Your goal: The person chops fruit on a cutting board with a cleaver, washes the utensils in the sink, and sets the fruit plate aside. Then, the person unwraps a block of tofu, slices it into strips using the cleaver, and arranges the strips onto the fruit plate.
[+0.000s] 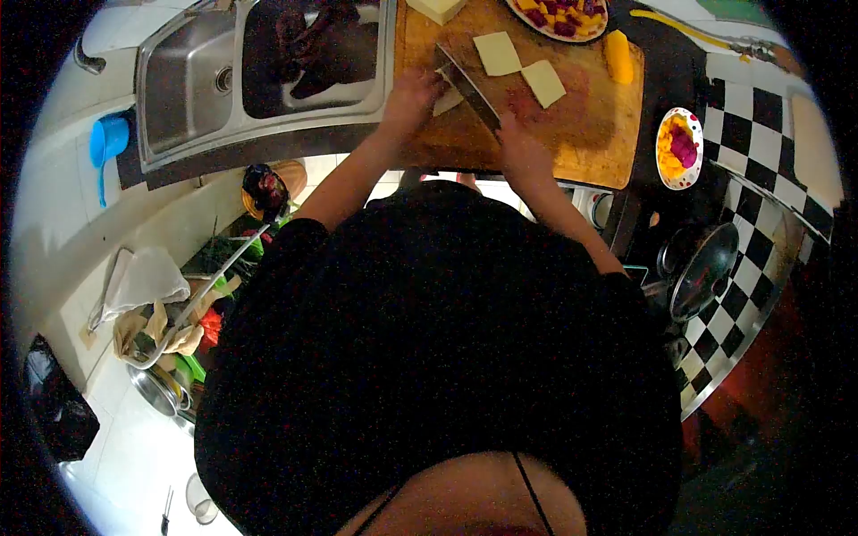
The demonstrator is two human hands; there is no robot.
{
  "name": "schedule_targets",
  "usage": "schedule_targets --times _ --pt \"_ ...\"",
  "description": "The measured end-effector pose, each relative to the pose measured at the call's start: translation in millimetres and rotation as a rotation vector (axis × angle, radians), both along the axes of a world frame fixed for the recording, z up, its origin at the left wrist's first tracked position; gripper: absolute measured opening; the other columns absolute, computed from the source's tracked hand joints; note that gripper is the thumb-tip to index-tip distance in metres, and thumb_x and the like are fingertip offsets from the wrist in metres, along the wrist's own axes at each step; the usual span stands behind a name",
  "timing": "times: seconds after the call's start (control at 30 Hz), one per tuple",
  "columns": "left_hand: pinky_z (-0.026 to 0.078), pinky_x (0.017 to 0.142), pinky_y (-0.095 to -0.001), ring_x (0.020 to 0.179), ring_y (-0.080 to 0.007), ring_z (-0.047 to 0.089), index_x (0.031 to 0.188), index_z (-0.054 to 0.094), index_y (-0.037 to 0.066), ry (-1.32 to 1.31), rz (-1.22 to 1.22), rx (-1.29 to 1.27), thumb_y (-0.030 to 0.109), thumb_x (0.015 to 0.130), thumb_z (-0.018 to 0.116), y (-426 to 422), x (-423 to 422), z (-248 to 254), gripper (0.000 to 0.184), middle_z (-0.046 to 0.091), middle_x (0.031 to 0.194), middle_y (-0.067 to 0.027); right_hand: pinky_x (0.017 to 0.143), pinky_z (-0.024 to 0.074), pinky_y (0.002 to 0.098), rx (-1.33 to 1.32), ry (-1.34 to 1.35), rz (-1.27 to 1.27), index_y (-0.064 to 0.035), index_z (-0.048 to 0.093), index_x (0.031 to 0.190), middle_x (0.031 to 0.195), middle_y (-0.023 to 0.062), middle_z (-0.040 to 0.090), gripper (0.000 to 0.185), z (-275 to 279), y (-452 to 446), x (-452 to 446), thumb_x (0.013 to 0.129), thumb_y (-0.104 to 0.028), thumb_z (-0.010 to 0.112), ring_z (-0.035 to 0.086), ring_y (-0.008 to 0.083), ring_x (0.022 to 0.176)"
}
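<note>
My right hand (525,150) is closed around the handle of a kitchen knife (472,89), its broad blade slanting up and left across the wooden cutting board (581,147). On the blade's left side, my left hand (414,98) has its fingers bent onto a pale slice (449,100) that looks like cheese, partly hidden by the hand and blade. Two square pale slices (497,54) lie flat to the right of the knife, nearly touching at their corners. A thick pale block (435,9) rests at the board's far edge.
A plate of yellow and purple chunks (561,16) and a yellow piece (618,58) sit on the board's far right. Right of it is an oval dish (679,147) of similar food. A double sink (188,89) with dark items is left; a glass lid (704,272) stands lower right.
</note>
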State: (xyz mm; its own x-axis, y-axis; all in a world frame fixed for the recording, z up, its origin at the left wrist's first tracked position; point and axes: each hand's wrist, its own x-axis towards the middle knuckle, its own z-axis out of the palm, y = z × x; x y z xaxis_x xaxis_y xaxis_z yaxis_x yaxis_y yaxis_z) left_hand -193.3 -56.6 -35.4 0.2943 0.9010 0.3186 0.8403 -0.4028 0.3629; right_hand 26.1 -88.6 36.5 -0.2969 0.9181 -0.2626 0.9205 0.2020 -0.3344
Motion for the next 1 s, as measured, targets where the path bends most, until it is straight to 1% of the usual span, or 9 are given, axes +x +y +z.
schedule_targets --times 0.1,0.17,0.3,0.4,0.47,0.8,0.87,0.93,1.0 --pt "0.044 0.079 -0.0380 0.091 -0.0280 0.051 0.097 0.063 0.009 0.012 -0.012 -0.007 0.003 0.065 0.057 -0.6 2.2 0.1 0.033 0.057 0.103 -0.0068 0.055 0.0418 0.0532 0.047 -0.126 0.093 -0.0061 0.041 0.098 0.072 0.0238 0.058 0.018 -17.8 7.5 1.0 0.089 -0.022 0.041 0.058 0.0427 0.069" --pt "0.045 0.078 -0.0376 0.090 -0.0279 0.051 0.097 0.063 0.009 0.024 -0.002 0.015 0.003 0.065 0.057 -2.1 1.8 -2.5 0.033 0.057 0.102 -0.0066 0.056 0.0414 0.0526 0.017 0.034 0.002 -0.0036 0.042 0.096 0.076 0.0256 0.058 0.018 -17.1 9.9 3.7 0.088 -0.019 0.044 0.057 0.0425 0.071" --pt "0.045 0.076 -0.0376 0.088 -0.0277 0.052 0.093 0.063 0.008 -0.032 -0.029 -0.001 0.004 0.064 0.058 3.5 1.7 5.6 0.030 0.056 0.095 -0.0079 0.058 0.0412 0.0520 0.064 0.100 -0.026 -0.0037 0.041 0.097 0.078 0.0266 0.057 0.017 17.1 4.9 -2.3 0.086 -0.016 0.047 0.057 0.0425 0.072" --pt "0.044 0.076 -0.0377 0.087 -0.0283 0.053 0.090 0.063 0.007 -0.004 -0.010 -0.035 0.003 0.064 0.057 1.8 5.7 5.5 0.026 0.056 0.091 -0.0092 0.059 0.0412 0.0517 -0.083 0.003 -0.028 -0.0046 0.042 0.096 0.076 0.0260 0.057 0.015 39.2 -0.9 -3.1 0.085 -0.012 0.048 0.056 0.0429 0.073" --pt "0.044 0.076 -0.0378 0.087 -0.0288 0.053 0.088 0.063 0.007 0.016 -0.003 -0.039 0.003 0.065 0.057 4.4 2.9 0.6 0.024 0.056 0.089 -0.0099 0.058 0.0409 0.0524 0.111 0.105 0.072 -0.0055 0.041 0.098 0.075 0.0258 0.057 0.015 30.2 -4.2 -1.6 0.086 -0.013 0.046 0.056 0.0437 0.073" --pt "0.044 0.080 -0.0382 0.094 -0.0300 0.052 0.096 0.061 0.007 -0.045 0.025 -0.055 0.002 0.066 0.056 -5.2 2.0 1.1 0.030 0.055 0.104 -0.0103 0.057 0.0416 0.0531 0.227 0.077 -0.063 -0.0056 0.042 0.101 0.073 0.0240 0.058 0.018 -17.8 2.1 -16.4 0.086 -0.015 0.046 0.057 0.0428 0.069" --pt "0.045 0.080 -0.0381 0.095 -0.0297 0.051 0.098 0.061 0.007 -0.066 -0.005 -0.096 0.002 0.067 0.056 -3.0 -1.4 -0.7 0.032 0.055 0.104 -0.0102 0.057 0.0425 0.0528 -0.078 0.133 -0.071 -0.0050 0.043 0.100 0.075 0.0237 0.058 0.018 9.1 10.7 -18.5 0.087 -0.016 0.046 0.057 0.0432 0.069" --pt "0.046 0.079 -0.0367 0.095 -0.0294 0.051 0.099 0.059 0.008 -0.191 0.039 -0.155 0.003 0.068 0.056 -1.5 1.9 -0.2 0.032 0.055 0.101 -0.0102 0.058 0.0430 0.0523 -0.058 0.126 -0.067 -0.0045 0.043 0.100 0.076 0.0243 0.058 0.018 33.3 5.7 -18.8 0.086 -0.016 0.046 0.057 0.0435 0.070" --pt "0.046 0.079 -0.0364 0.094 -0.0295 0.051 0.100 0.059 0.008 -0.113 0.035 -0.190 0.004 0.069 0.055 -6.7 3.0 7.6 0.031 0.054 0.100 -0.0103 0.059 0.0434 0.0517 -0.046 0.119 -0.065 -0.0040 0.044 0.099 0.078 0.0249 0.058 0.017 38.7 -3.8 -15.2 0.086 -0.016 0.046 0.056 0.0437 0.071"
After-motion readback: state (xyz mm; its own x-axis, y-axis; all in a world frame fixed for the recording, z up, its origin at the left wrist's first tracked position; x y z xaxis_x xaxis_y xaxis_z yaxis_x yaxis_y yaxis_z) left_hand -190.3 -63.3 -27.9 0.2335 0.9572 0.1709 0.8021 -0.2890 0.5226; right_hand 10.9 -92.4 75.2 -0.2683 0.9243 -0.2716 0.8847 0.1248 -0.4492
